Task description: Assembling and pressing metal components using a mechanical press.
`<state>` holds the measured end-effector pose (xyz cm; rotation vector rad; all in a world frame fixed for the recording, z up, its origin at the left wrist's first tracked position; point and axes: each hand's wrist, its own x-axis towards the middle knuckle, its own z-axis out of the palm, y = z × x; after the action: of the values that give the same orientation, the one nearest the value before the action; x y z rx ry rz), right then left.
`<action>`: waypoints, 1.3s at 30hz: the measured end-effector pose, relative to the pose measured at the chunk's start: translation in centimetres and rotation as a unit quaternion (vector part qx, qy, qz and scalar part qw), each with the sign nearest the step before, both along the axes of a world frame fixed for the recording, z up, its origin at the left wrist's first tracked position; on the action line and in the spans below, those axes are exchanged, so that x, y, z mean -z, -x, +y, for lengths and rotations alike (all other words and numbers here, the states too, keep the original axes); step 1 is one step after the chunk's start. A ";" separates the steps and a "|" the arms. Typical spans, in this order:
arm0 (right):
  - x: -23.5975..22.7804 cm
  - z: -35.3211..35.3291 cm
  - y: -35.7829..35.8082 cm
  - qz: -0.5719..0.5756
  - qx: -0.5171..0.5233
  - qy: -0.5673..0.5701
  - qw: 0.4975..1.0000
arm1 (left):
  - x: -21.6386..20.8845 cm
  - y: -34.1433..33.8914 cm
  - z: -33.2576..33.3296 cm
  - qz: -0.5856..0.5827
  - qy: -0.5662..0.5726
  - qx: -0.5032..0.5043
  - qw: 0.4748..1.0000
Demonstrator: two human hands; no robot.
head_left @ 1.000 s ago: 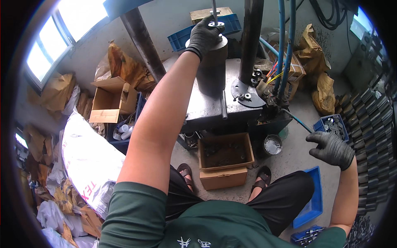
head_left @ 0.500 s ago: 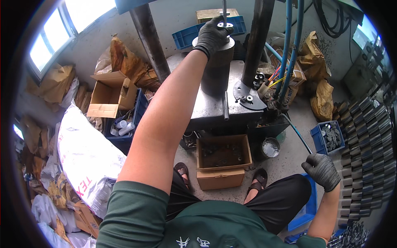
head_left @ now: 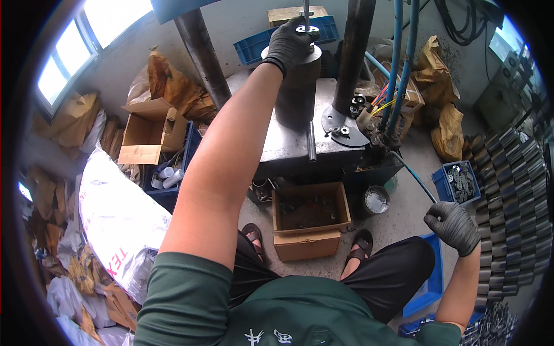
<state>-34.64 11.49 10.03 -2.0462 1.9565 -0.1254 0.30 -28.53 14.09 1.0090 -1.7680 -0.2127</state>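
My left hand (head_left: pixel 288 47), in a dark grey glove, reaches up to the press. Its fingers are closed around a round silver metal part (head_left: pixel 307 29) with holes, on top of a thick dark steel cylinder (head_left: pixel 297 86). A thin vertical rod (head_left: pixel 306 11) stands in line above that part. My right hand (head_left: pixel 454 229), gloved too, is wrapped around the end of a slim blue-green lever (head_left: pixel 415 177) that runs from the press's right side. The palm side of the left hand is hidden.
Two steel columns flank the cylinder on the metal press table (head_left: pixel 288 147). Small rings lie on a curved plate (head_left: pixel 344 130). Below stand an open carton (head_left: pixel 311 230) and a bucket (head_left: pixel 376 200). A blue bin (head_left: pixel 444 187) of metal parts sits right, a white sack (head_left: pixel 115 213) left.
The view has shifted slightly, so the press sits higher and further left. My right hand and the lever's end have risen a little. My left hand stays at the round metal part.
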 end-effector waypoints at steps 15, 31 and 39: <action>-7.1 -16.3 6.2 -0.023 -0.021 0.596 0.802 | -0.4 0.1 0.0 0.028 -0.119 0.016 0.992; 0.9 0.5 -0.1 -0.030 -0.030 -0.013 0.999 | 0.1 -0.9 -1.1 0.039 -0.090 0.044 0.994; 0.4 0.1 0.1 -0.040 -0.010 0.002 0.999 | 0.4 -0.6 -1.5 0.046 -0.099 0.048 0.993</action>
<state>-34.77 11.59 9.67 -2.0303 1.8895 -0.2030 0.92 -30.01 13.70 1.0373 -1.7377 -0.4961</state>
